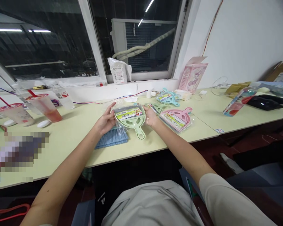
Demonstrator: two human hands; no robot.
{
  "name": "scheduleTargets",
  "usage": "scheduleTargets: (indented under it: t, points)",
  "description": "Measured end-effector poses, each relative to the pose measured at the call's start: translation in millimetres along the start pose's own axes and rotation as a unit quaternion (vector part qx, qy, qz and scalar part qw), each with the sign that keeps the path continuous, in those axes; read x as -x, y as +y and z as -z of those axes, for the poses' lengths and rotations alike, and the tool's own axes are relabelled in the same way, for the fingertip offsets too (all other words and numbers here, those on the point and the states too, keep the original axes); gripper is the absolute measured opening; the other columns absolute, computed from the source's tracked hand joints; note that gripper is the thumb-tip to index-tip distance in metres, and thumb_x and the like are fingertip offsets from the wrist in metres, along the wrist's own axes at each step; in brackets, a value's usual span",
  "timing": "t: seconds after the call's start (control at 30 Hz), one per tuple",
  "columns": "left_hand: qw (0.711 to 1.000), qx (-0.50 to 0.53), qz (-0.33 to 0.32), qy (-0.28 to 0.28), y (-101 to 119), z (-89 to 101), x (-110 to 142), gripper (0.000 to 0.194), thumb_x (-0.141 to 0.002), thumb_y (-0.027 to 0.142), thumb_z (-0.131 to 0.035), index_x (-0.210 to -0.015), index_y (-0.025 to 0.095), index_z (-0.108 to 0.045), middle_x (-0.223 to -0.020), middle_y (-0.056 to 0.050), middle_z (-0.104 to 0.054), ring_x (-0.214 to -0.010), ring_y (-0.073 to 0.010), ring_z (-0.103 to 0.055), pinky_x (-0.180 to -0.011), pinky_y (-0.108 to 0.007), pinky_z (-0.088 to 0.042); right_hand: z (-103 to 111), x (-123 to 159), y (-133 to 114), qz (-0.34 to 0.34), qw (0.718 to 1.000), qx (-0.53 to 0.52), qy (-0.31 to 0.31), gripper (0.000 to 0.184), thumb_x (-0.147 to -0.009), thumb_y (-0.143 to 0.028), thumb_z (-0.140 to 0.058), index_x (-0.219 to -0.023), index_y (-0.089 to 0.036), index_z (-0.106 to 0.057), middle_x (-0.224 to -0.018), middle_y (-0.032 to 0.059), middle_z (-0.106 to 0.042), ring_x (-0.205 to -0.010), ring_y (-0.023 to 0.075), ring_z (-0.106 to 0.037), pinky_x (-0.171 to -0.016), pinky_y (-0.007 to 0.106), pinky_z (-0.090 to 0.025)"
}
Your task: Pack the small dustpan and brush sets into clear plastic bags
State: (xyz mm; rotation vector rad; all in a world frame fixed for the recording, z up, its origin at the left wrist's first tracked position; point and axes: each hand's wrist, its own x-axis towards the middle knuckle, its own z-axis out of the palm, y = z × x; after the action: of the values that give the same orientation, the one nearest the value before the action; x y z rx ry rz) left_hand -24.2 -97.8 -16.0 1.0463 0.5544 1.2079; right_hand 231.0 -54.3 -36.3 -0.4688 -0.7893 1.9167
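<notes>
Between my two hands is a pale green mini dustpan-and-brush set point(131, 121) in a clear wrapper, its handle pointing toward me. My left hand point(106, 121) grips its left edge, with the index finger stretched up. My right hand point(150, 116) is closed on the right edge. Below and left of the set lies a blue bristled brush head point(113, 138), partly hidden by the wrapper. To the right rest a pink dustpan set point(176, 118), another green set point(157, 107) partly behind my right hand, and a blue set point(168, 97), all wrapped.
Drink cups with red straws point(46, 108) and clear bottles point(63, 97) stand at the left. A pink box point(192, 75) is by the wall. A patterned bottle point(239, 101) and a black pouch point(267, 102) sit at the right. The table's front edge point(132, 154) is close to me.
</notes>
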Motion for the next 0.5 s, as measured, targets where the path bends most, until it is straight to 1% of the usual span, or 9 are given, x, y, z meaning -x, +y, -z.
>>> scheduleTargets:
  t: [0.1,0.17,0.23,0.3,0.37,0.43,0.47,0.5]
  points:
    - [0.997,-0.043,0.034,-0.050,3,4.5,3,0.046,-0.088,0.031,-0.081,-0.130,0.025,-0.065,-0.089,-0.002,-0.070,-0.072,-0.0165,-0.067,-0.069,-0.031,-0.059,-6,5,-2,-0.031,0.999,-0.006,0.006,0.040,-0.107,-0.040,-0.039,-0.129,-0.018,-0.064,-0.099,0.0074,-0.080,-0.088,0.0281,-0.076,-0.095,0.051,-0.061]
    - [0.993,-0.066,0.054,-0.078,5,9.2,5,0.039,-0.090,0.038,-0.078,-0.125,0.026,-0.064,-0.084,-0.002,-0.069,-0.070,-0.0193,-0.069,-0.071,-0.038,-0.063,-10,8,-2,-0.034,0.999,0.001,0.007,0.041,-0.108,-0.043,-0.038,-0.128,-0.018,-0.064,-0.099,0.0071,-0.080,-0.087,0.0274,-0.076,-0.094,0.050,-0.061]
    - [0.993,-0.071,0.048,-0.084,6,13.3,4,0.037,-0.089,0.038,-0.079,-0.121,0.026,-0.063,-0.080,-0.001,-0.067,-0.067,-0.0195,-0.069,-0.071,-0.041,-0.064,-13,9,0,-0.028,0.999,0.018,0.010,0.041,-0.108,-0.044,-0.038,-0.127,-0.019,-0.064,-0.097,0.0067,-0.080,-0.086,0.0269,-0.076,-0.092,0.049,-0.062]
    - [0.995,-0.065,0.025,-0.070,5,15.0,3,0.035,-0.087,0.038,-0.081,-0.114,0.025,-0.062,-0.079,0.000,-0.067,-0.066,-0.0185,-0.069,-0.068,-0.039,-0.065,-13,9,0,-0.019,0.998,0.045,0.025,0.041,-0.109,-0.046,-0.037,-0.124,-0.020,-0.064,-0.094,0.0065,-0.079,-0.084,0.0263,-0.075,-0.088,0.047,-0.063]
    - [0.997,-0.060,0.001,-0.049,4,14.0,1,0.032,-0.085,0.037,-0.082,-0.105,0.023,-0.061,-0.076,0.001,-0.065,-0.062,-0.0162,-0.067,-0.064,-0.034,-0.064,-11,9,-4,-0.013,0.994,0.086,0.060,0.043,-0.109,-0.050,-0.035,-0.121,-0.020,-0.062,-0.090,0.0066,-0.076,-0.079,0.0249,-0.074,-0.081,0.044,-0.063]
    - [0.998,-0.060,-0.019,-0.029,3,11.5,0,0.031,-0.084,0.036,-0.083,-0.100,0.022,-0.060,-0.068,0.003,-0.060,-0.058,-0.0144,-0.064,-0.064,-0.032,-0.064,-7,8,-16,0.003,0.981,0.150,0.121,0.041,-0.108,-0.052,-0.037,-0.120,-0.020,-0.060,-0.085,0.0057,-0.072,-0.072,0.0223,-0.071,-0.073,0.038,-0.062]
    - [0.998,-0.059,-0.028,-0.022,2,10.1,0,0.032,-0.083,0.036,-0.084,-0.098,0.022,-0.059,-0.064,0.005,-0.057,-0.057,-0.0141,-0.064,-0.066,-0.032,-0.064,-5,9,-25,0.020,0.968,0.195,0.158,0.038,-0.107,-0.052,-0.041,-0.119,-0.020,-0.059,-0.084,0.0048,-0.070,-0.069,0.0207,-0.069,-0.069,0.035,-0.061]
    - [0.997,-0.057,-0.039,-0.016,2,8.8,0,0.033,-0.082,0.035,-0.085,-0.098,0.022,-0.059,-0.062,0.006,-0.055,-0.058,-0.0142,-0.065,-0.069,-0.032,-0.065,-3,10,-34,0.047,0.947,0.249,0.197,0.034,-0.106,-0.049,-0.046,-0.120,-0.021,-0.058,-0.084,0.0039,-0.069,-0.067,0.0191,-0.068,-0.067,0.032,-0.059]
